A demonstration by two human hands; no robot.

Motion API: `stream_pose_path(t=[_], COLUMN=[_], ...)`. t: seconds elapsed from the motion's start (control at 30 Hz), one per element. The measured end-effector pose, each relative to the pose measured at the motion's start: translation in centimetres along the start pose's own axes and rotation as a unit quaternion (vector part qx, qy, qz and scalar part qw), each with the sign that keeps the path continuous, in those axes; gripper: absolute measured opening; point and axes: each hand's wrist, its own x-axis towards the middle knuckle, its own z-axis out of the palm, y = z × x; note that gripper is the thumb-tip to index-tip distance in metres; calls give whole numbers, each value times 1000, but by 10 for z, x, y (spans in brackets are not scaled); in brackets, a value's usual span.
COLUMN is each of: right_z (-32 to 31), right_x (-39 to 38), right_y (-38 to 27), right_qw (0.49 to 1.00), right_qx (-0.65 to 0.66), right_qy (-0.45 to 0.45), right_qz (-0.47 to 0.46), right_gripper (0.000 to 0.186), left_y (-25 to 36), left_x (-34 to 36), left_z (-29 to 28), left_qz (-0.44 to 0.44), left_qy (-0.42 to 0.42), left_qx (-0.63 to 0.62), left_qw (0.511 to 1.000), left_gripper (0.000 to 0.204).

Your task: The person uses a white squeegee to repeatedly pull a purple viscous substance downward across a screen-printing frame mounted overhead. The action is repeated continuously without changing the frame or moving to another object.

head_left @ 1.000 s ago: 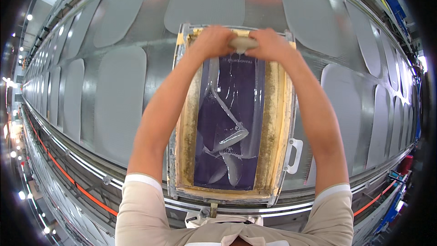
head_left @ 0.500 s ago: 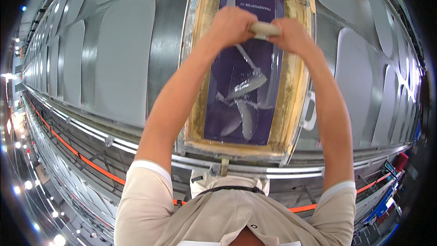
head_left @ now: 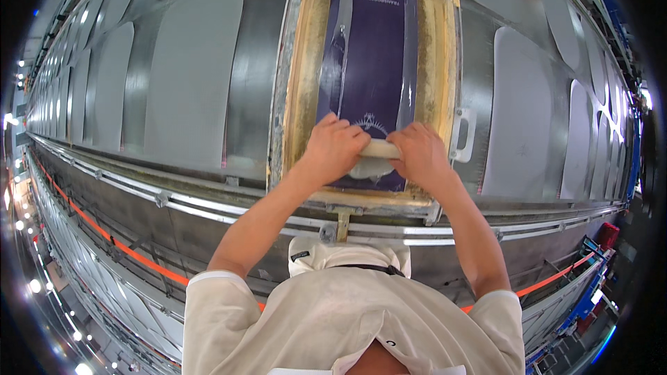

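Near the lower end of a screen frame (head_left: 296, 62) with yellowed tape edges, my left hand (head_left: 336, 142) grips the left part of a pale squeegee (head_left: 379, 148), and my right hand (head_left: 419, 153) grips its right part. A thick translucent pale paste (head_left: 372, 173) is gathered beneath the blade. The purple mesh (head_left: 368, 48) above it shows thin streaks of paste along both sides and faint pale lettering and a motif. A white handle (head_left: 463, 134) is fixed on the frame's right side.
The long metal printing table (head_left: 253, 83) carries several rounded grey pieces (head_left: 187, 76) in rows on both sides of the frame. Metal rails (head_left: 208, 208) run along the near edge, above an orange-red bar (head_left: 149, 264). Blue equipment and a red object (head_left: 609, 235) are at the lower right.
My hands have drawn the squeegee from the screen's far end down toward me. The zigzag of paste on the mesh has been swept down. The screen shifted upward in view.
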Motion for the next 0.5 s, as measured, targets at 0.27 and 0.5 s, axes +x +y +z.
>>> stream_pose_path(t=[0.27,0.5], right_z=[-91,-110], right_x=[212,302], right_y=[138,200], right_qw=[998,998], right_qx=[-39,-43], right_qy=[49,14], right_qz=[23,51], right_gripper=[27,31], left_y=[-145,-194], left_x=[238,320], left_z=[-53,-60], left_qz=[27,-30], left_qy=[-21,11], left_qx=[141,81], left_qw=[989,996], left_gripper=[26,26])
